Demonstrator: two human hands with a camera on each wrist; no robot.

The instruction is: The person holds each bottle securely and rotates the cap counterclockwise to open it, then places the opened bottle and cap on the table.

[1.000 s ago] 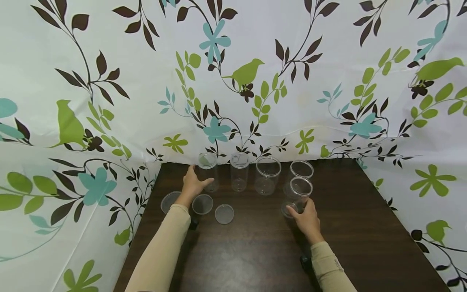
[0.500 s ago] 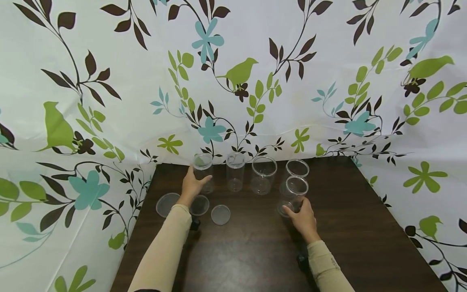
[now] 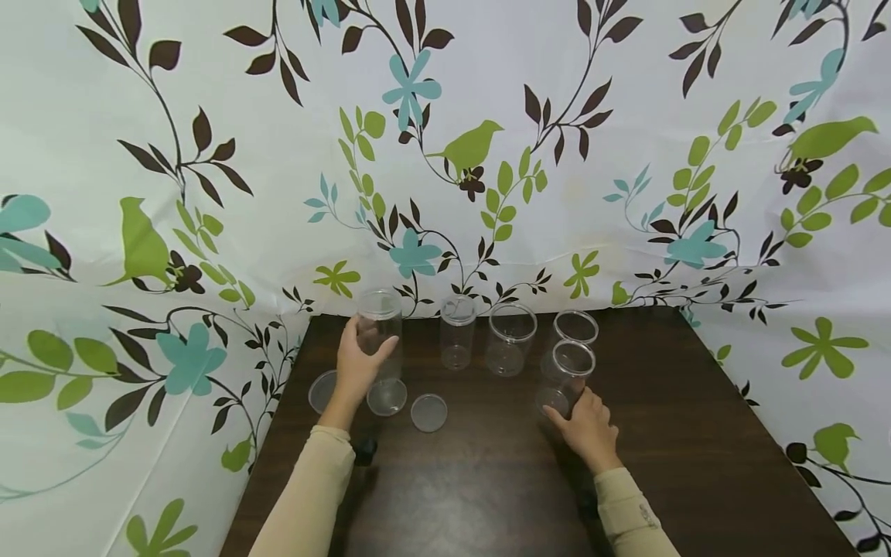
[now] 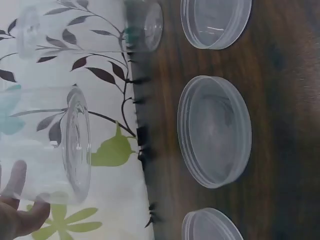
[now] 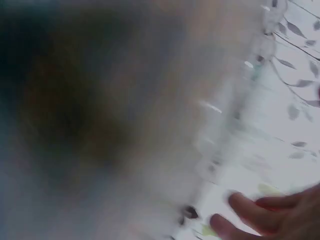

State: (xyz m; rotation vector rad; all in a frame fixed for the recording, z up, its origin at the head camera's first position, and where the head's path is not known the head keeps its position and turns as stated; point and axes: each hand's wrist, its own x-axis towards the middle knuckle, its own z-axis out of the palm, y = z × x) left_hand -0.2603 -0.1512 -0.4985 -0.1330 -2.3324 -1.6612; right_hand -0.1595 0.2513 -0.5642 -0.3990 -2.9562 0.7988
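My left hand (image 3: 358, 362) grips a tall clear plastic jar (image 3: 380, 307) at the far left of the jar row, thumb and fingers around its side. In the left wrist view its base (image 4: 77, 150) hangs above the table level. My right hand (image 3: 590, 429) lies beside the front right clear jar (image 3: 572, 360), thumb near its base and the other fingers loosely bent. In the right wrist view those fingers (image 5: 247, 212) show bent with nothing between them. Three round clear lids stand near my left arm: one left (image 3: 322, 392), one middle (image 3: 386, 397), one right (image 3: 428, 412).
Other clear jars stand along the back of the dark wood table (image 3: 487, 495): a narrow one (image 3: 457, 333), a wide-mouthed one (image 3: 511, 336) and one (image 3: 576, 326) behind the front right jar. A patterned white sheet (image 3: 487, 193) hangs right behind them.
My left hand has taken hold of the leftmost jar and raised it, moving slightly left and toward me. My right hand's fingers have come away from the front right jar, which stays put.
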